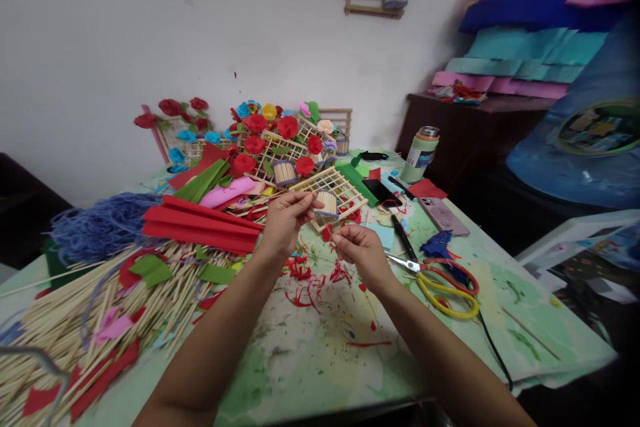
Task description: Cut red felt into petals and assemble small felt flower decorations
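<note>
Over the middle of the table, my left hand (290, 220) is closed in a pinch, fingertips in front of a small wooden lattice (345, 190) with a little stick basket (327, 203) on it. Lower and to the right, my right hand (361, 250) pinches too, close to a small red piece (327, 233). Whatever is between the fingers of either hand is too small to make out. Red paper shavings (303, 273) lie on the table beneath them. Scissors (445, 283) with red and yellow handles rest beside my right wrist.
Thin wooden sticks (115, 307), blue yarn (105, 223) and folded red paper (200, 227) cover the left side. Lattices with paper flowers (265, 137) stand behind. At right are a phone (443, 215), a bottle (421, 153), a black pen (403, 237) and a large blue water jug (580, 120).
</note>
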Motion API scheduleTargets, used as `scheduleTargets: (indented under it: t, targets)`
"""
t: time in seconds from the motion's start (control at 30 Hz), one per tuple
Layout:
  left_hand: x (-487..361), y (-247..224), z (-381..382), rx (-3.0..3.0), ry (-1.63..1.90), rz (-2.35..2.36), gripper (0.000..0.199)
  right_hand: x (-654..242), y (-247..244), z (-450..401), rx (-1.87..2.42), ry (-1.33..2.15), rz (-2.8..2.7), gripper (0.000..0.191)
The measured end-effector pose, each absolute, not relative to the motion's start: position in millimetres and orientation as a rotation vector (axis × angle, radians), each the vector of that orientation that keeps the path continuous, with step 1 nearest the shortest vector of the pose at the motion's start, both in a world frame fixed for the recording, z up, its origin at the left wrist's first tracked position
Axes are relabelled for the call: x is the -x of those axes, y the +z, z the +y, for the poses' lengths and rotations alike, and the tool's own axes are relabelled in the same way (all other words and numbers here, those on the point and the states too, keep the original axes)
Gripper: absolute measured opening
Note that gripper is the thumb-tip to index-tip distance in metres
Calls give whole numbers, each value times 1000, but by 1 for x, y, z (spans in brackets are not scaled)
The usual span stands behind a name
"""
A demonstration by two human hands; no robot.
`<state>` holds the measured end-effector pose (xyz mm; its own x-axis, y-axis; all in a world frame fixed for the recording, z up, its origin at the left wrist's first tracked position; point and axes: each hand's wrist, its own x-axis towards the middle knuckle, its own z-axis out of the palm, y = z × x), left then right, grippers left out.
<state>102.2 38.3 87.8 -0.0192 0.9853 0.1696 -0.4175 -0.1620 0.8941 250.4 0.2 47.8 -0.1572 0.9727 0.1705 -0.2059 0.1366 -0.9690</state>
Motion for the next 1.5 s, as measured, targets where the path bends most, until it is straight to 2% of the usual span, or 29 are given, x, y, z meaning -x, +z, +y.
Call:
scheduleTargets:
  t: [0.5,1.2,1.5]
  targets:
    - [-101,87,39,-949,1361,720,23,-249,46,2,862,1312,-1272,22]
    - [-105,82,38,-968,1400,735,20,-250,43,2,844,1323,-1390,20]
    - [-93,86,49,-843,1625,748,19,-246,45,0,835,1362,-1369,24]
